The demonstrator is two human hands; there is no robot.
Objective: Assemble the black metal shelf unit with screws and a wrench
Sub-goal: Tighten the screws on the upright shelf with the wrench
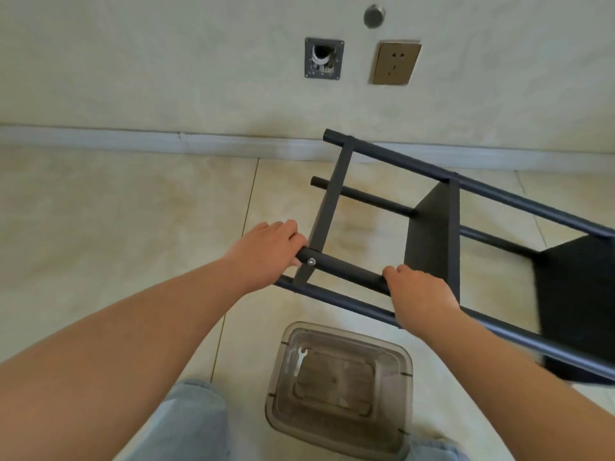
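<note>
Nearest, below both grips, a clear tray on the floor holds the wrench. Left hand curls round the end of a black leg tube at its screw; right hand grips the same tube. The shelf unit lies tipped, its long axis running away rightward beyond the right grip.

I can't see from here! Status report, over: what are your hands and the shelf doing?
Left hand and right hand grip one post of the shelf unit. Unit tipped on its side. Wrench idle in tub. Nothing blocking.
</note>
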